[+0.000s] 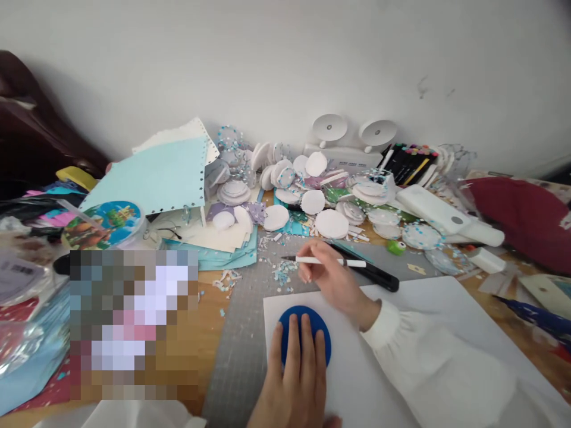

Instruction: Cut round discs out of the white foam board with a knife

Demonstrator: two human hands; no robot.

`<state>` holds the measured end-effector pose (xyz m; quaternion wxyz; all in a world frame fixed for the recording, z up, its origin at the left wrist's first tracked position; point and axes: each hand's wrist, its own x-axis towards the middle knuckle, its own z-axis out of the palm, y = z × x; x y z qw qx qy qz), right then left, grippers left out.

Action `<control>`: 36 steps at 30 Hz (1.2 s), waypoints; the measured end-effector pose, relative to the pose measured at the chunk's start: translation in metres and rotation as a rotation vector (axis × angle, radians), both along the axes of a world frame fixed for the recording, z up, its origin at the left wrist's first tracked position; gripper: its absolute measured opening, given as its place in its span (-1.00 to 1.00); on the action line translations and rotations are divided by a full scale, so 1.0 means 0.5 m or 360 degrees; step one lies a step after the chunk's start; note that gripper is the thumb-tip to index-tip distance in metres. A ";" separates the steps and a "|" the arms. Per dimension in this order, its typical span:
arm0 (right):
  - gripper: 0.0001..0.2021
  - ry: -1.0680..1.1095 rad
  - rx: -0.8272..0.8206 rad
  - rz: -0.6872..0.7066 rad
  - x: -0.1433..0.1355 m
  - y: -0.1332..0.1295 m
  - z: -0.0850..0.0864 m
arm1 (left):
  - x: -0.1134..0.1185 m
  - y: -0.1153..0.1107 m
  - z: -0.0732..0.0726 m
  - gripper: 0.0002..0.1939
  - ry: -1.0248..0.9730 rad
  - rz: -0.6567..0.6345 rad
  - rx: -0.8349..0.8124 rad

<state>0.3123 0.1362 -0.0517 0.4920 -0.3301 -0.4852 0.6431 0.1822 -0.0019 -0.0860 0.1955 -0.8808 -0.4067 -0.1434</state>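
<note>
My left hand [294, 380] lies flat with fingers spread, pressing on a round blue disc [327, 345]. The disc rests near the left edge of a large white sheet of paper [357, 386]. Above the sheet's far edge, my right hand [332, 279] grips a slim white pen [354, 263] with a dark tip pointing left, held apart from the disc. Just beyond that hand, a long black tool [379, 278] lies on the grey cutting mat [241, 333], partly hidden by the hand. Small paper scraps [282, 276] are scattered on the mat.
White paper discs [332, 223] crowd the back, before a white device with two round dishes [352, 157]. Markers [408, 163] stand at back right. Light blue sheets [156, 172] and a round tub [109, 223] are at left. A white handheld device [439, 211] lies at right.
</note>
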 end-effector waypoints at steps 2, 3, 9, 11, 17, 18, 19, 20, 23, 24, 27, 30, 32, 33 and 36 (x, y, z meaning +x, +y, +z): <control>-0.70 0.0049 -0.0072 -0.0003 -0.012 0.004 -0.020 | 0.007 0.003 -0.018 -0.38 -0.0105 0.0063 0.0093; -0.70 0.0076 -0.0108 -0.0016 -0.013 0.004 -0.026 | 0.011 0.004 -0.026 -0.46 -0.0163 0.0094 0.0137; -0.72 0.0185 -0.0332 -0.0038 -0.005 0.002 -0.027 | 0.036 0.007 -0.063 -0.57 -0.0226 0.0171 0.0385; -0.71 0.0160 -0.0349 -0.0019 -0.006 0.002 -0.026 | 0.041 0.004 -0.068 -0.54 -0.0257 0.0181 0.0381; -0.74 0.0047 -0.0277 0.0001 -0.001 0.000 -0.031 | 0.058 0.002 -0.068 -0.58 -0.0404 0.0304 0.0357; -0.75 -0.0005 -0.0226 0.0004 -0.001 -0.002 -0.031 | 0.059 0.003 -0.066 -0.60 -0.0409 0.0302 0.0346; -0.76 -0.0080 -0.0158 0.0008 -0.001 -0.004 -0.031 | 0.058 0.004 -0.062 -0.61 -0.0424 0.0299 0.0343; -0.78 -0.0170 -0.0087 0.0022 -0.002 -0.007 -0.030 | 0.056 0.006 -0.058 -0.62 -0.0437 0.0295 0.0345; -0.82 -0.0441 0.0046 0.0180 -0.007 -0.020 -0.024 | 0.040 0.011 -0.040 -0.65 -0.0344 0.0198 0.0326; -0.82 -0.0520 0.0058 0.0255 -0.009 -0.023 -0.023 | 0.034 0.013 -0.033 -0.66 -0.0283 0.0140 0.0311; -0.82 -0.0715 0.0095 0.0368 -0.011 -0.027 -0.019 | 0.019 0.020 -0.014 -0.71 -0.0218 0.0056 0.0298; -0.83 -0.0881 0.0234 0.0417 -0.008 -0.024 -0.019 | 0.014 0.022 -0.003 -0.72 -0.0183 0.0008 0.0260; -0.84 -0.0975 0.0371 0.0454 -0.006 -0.022 -0.019 | 0.013 0.020 -0.002 -0.69 -0.0163 -0.0013 0.0221; -0.84 -0.1007 0.0421 0.0461 -0.005 -0.022 -0.019 | 0.014 0.018 -0.004 -0.67 -0.0176 -0.0008 0.0211; -0.83 -0.1040 0.0475 0.0470 -0.004 -0.022 -0.019 | 0.015 0.011 -0.014 -0.64 -0.0219 0.0014 0.0204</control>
